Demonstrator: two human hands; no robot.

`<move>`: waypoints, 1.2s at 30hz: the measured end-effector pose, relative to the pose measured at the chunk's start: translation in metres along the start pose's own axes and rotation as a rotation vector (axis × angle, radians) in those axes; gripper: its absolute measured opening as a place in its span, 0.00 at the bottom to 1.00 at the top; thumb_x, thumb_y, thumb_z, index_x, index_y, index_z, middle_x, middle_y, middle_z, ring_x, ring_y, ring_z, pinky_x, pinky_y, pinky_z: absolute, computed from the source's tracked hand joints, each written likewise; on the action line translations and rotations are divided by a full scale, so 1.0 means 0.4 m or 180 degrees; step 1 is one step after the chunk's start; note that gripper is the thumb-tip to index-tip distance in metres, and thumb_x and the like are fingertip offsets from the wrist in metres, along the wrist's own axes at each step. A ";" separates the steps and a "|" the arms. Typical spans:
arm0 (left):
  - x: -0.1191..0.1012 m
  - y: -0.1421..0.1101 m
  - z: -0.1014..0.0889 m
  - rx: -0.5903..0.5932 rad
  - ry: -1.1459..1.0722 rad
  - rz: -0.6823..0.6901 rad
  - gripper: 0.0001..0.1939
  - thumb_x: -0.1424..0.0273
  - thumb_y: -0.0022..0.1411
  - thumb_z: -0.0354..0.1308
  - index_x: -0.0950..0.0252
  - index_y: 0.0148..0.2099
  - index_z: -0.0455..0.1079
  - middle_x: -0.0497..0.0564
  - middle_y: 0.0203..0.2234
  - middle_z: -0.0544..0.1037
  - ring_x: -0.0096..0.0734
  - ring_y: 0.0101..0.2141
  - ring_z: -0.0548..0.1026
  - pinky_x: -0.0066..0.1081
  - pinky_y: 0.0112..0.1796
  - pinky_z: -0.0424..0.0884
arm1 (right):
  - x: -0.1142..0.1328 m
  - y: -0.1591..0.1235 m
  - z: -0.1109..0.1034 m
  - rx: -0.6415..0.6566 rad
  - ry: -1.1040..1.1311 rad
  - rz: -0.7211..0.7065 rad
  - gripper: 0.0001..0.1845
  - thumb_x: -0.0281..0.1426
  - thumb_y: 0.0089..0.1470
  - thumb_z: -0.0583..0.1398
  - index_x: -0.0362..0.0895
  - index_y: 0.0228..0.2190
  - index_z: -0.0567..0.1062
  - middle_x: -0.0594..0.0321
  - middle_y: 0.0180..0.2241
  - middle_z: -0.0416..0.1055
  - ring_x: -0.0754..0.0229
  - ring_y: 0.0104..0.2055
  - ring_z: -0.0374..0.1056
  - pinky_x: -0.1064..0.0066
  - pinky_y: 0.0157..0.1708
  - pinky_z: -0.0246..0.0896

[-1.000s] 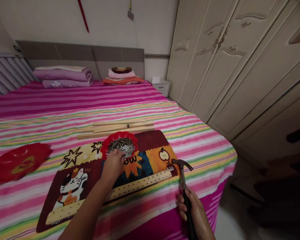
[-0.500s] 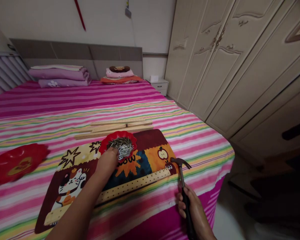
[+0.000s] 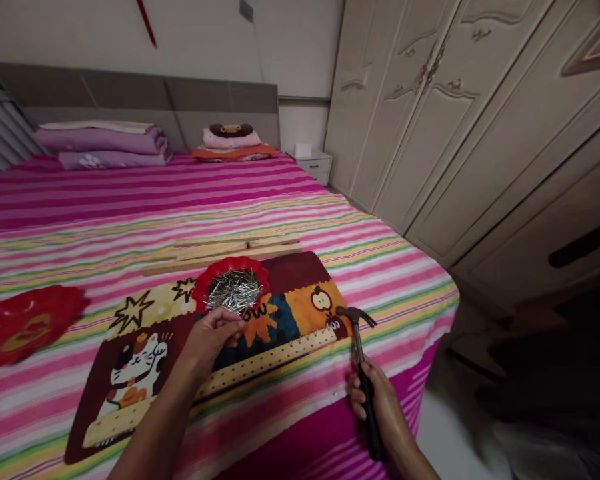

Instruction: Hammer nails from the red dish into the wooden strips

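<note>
As two hands (image 3: 220,333) work, one hammer (image 3: 359,343), nails (image 3: 237,288)

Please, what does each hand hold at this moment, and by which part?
The right hand holds the hammer by its black handle. The left hand is pinched; whether anything is in it cannot be told.
</note>
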State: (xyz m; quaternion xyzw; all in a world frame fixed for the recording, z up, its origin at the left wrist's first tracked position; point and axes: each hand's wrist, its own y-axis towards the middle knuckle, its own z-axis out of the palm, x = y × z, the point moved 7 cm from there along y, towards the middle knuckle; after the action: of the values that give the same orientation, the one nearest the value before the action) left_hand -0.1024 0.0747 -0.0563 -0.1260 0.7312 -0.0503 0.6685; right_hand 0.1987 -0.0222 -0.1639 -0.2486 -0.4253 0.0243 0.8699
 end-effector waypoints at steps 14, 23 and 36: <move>0.056 -0.051 0.077 0.0226 -0.0687 -0.0483 0.16 0.63 0.37 0.68 0.67 0.28 0.70 0.44 0.21 0.72 0.21 0.23 0.69 0.24 0.26 0.66 | 0.012 -0.011 0.014 0.0047 0.0020 -0.0032 0.17 0.39 0.45 0.63 0.46 0.33 0.63 0.73 0.17 0.63 0.71 0.13 0.52 0.83 0.08 0.45; 0.073 -0.067 0.126 0.0583 -0.0951 -0.0790 0.20 0.67 0.37 0.68 0.65 0.36 0.72 0.44 0.20 0.73 0.20 0.21 0.69 0.23 0.24 0.64 | 0.015 -0.011 0.013 0.0032 0.0015 -0.0078 0.15 0.38 0.46 0.62 0.47 0.33 0.62 0.73 0.18 0.63 0.71 0.13 0.53 0.83 0.08 0.46; 0.082 -0.111 0.176 0.1248 -0.1399 -0.1128 0.15 0.70 0.39 0.69 0.65 0.32 0.72 0.47 0.23 0.74 0.22 0.25 0.71 0.22 0.27 0.69 | 0.008 0.000 0.003 0.0012 0.0110 -0.0022 0.17 0.37 0.45 0.63 0.48 0.35 0.62 0.74 0.18 0.63 0.70 0.12 0.54 0.82 0.08 0.45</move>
State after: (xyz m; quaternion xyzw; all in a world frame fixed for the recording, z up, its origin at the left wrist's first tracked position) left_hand -0.0297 0.0305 -0.0843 -0.1280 0.5128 -0.2769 0.8025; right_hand 0.2000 -0.0208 -0.1610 -0.2459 -0.4111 0.0179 0.8776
